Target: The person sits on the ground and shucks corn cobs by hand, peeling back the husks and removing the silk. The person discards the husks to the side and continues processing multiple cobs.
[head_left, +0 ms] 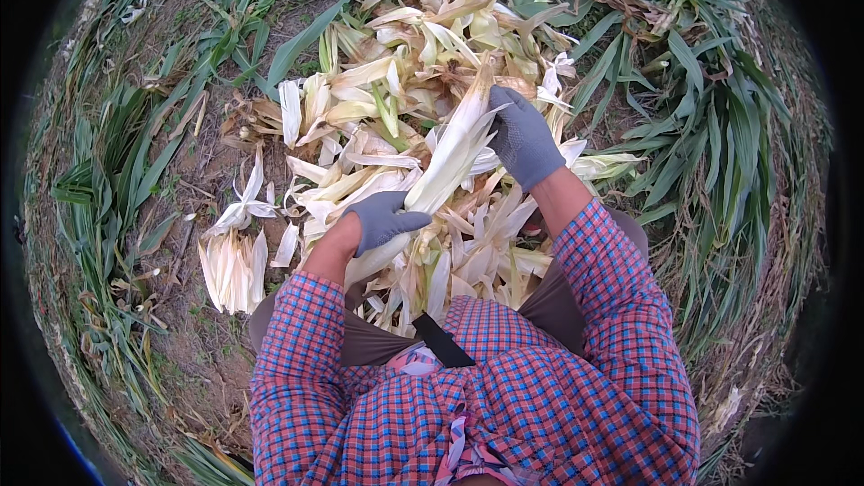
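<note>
A long corn ear in pale cream husk (451,148) slants between my two hands, with its browned tip pointing up and away. My left hand (388,221), in a grey knitted glove, grips the lower end of the ear. A pale husk leaf (381,258) hangs below that hand towards my lap. My right hand (526,138), gloved alike, holds the husk on the right side near the tip; its fingertips are partly hidden. Under and around both hands spreads a heap of loose corn husks (378,91). Whether any kernels are bared cannot be seen.
To the left, a fan of dry husk (233,270) lies on the bare soil (196,344), below a peeled-back husk (244,206). Cut green corn stalks with leaves lie at the left (108,169) and right (715,121). My knees flank the near part of the heap.
</note>
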`<state>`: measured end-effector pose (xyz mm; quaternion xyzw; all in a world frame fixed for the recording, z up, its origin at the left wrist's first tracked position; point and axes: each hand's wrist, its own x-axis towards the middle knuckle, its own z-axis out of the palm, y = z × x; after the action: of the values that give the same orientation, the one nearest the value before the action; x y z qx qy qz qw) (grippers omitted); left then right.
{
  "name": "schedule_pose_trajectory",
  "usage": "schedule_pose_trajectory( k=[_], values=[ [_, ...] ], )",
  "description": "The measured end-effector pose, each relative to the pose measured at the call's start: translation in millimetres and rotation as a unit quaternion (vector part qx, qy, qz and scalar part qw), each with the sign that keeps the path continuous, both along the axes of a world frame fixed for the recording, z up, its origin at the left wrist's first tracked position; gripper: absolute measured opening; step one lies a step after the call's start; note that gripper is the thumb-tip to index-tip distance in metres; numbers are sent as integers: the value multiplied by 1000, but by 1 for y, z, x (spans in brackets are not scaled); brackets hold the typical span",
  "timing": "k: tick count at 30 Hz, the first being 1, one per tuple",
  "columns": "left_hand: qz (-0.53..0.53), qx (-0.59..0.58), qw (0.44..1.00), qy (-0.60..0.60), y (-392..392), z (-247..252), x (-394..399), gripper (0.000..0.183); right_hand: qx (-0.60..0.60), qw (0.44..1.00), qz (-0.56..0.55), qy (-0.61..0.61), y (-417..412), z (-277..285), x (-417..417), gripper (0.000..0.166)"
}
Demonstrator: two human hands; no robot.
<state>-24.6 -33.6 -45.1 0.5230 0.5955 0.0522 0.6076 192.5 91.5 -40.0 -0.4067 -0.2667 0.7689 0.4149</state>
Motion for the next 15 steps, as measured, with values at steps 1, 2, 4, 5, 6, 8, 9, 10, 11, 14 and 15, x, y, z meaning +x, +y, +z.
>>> schedule_pose_trajectory(
  k=[1, 2, 4, 5, 6, 8, 9, 10, 11, 14, 15],
  values=[
    [-3, -11, 1000, -3, -1, 2, 0, 60, 3, 1000, 14, -22, 0, 5, 1, 24],
    [2, -5, 1000, 0, -2, 1, 0, 58, 6, 999, 28, -44, 0, 12, 3, 25],
    [7, 6, 1000, 5, -3, -2, 0, 53, 17, 995, 49, -80, -3, 24, 2, 26],
    [25, 51, 997, 57, -3, -5, 0, 50, 46, 991, 82, -96, -4, 23, 4, 26],
    [43, 96, 988, 110, 0, -2, 1, 47, 75, 984, 116, -112, -4, 21, 5, 26],
    [83, 124, 963, 224, 7, 8, -1, 38, 109, 972, 182, -99, -2, 8, 13, 26],
    [127, 146, 946, 259, 7, 5, -7, 38, 117, 972, 193, -63, -2, 11, 13, 26],
    [164, 170, 930, 282, 8, 9, -10, 37, 125, 971, 202, -27, -5, 19, 12, 26],
    [201, 194, 911, 304, 8, 12, -14, 37, 133, 968, 212, 9, -9, 26, 11, 26],
    [249, 341, 854, 303, 9, 9, -25, 36, 132, 963, 222, 80, -9, 28, 16, 28],
    [250, 382, 835, 307, 10, 7, -27, 37, 129, 960, 229, 90, -9, 25, 17, 29]
  ],
)
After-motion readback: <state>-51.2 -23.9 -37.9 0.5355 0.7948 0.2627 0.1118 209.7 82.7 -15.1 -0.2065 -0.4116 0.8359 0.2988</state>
